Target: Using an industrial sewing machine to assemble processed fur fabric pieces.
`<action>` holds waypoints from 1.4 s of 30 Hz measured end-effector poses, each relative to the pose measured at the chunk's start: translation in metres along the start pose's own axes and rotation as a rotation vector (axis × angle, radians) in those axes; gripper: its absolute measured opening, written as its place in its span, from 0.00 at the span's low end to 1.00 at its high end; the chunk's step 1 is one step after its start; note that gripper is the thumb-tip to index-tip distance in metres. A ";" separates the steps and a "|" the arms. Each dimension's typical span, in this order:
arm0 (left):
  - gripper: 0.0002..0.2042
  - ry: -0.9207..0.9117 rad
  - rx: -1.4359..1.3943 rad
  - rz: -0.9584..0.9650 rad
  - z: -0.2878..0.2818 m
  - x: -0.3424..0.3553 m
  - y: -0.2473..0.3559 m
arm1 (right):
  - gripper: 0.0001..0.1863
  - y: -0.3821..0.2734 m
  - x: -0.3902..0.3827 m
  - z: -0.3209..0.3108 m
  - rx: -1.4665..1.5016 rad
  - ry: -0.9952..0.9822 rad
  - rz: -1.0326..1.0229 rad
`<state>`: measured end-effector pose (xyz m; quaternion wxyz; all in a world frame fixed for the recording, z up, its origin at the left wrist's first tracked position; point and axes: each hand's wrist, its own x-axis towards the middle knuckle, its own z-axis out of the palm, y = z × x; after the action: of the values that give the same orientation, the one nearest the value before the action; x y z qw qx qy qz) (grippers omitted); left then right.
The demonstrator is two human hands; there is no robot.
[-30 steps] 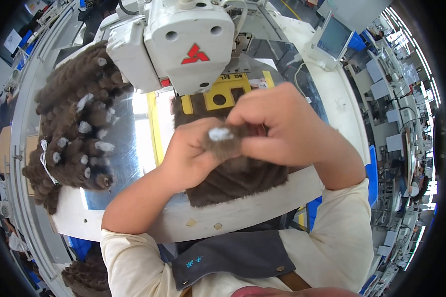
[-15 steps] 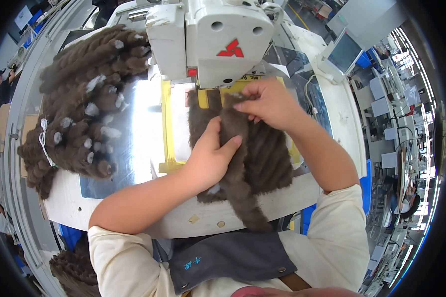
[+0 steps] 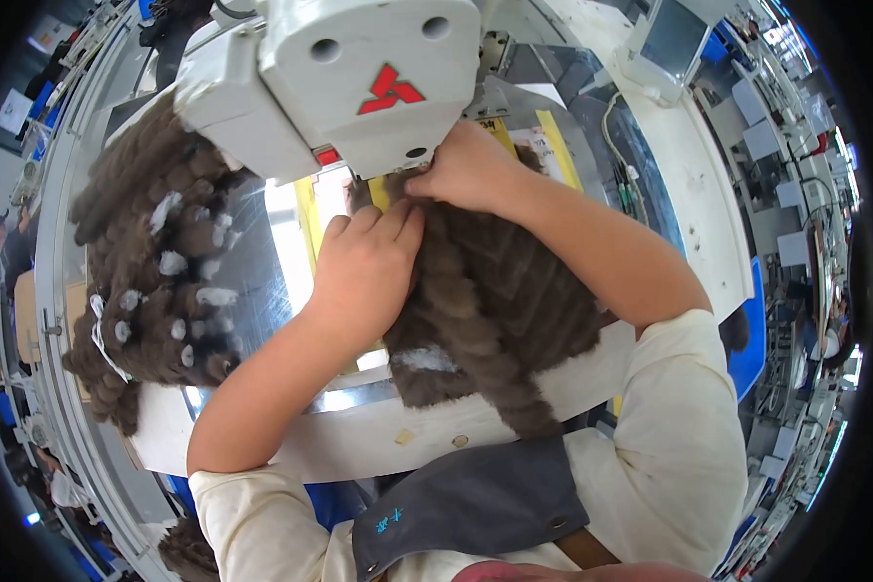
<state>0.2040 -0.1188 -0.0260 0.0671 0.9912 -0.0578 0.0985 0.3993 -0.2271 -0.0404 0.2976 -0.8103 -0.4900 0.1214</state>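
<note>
A brown fur panel with ridged rows lies on the white table under a white sewing machine head. Along its left part runs a narrow brown fur strip, its lower end hanging over the table's front edge. My left hand is closed, its curled fingers gripping the fur just in front of the machine. Close by on the right, my right hand pinches the strip's top end beneath the machine head. The fingertips of that hand are partly hidden, and so is the machine's needle.
Several brown fur strips with pale ends lie in a pile on the left, tied with a white cord. Yellow tape marks the work surface. A monitor stands at the back right. Other workstations line the far right.
Both hands have carried the fur strip's top end up under the machine head. My left hand has turned knuckles up. The whole view has shifted, with the machine appearing further left.
</note>
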 end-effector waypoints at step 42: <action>0.10 0.072 -0.025 -0.064 0.017 0.029 -0.017 | 0.15 -0.011 -0.047 -0.021 -0.312 -0.099 -0.283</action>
<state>0.2371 -0.1077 -0.0384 0.0848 0.9874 -0.0246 0.1312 0.3783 -0.2715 -0.0217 0.1581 -0.7627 -0.6258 0.0407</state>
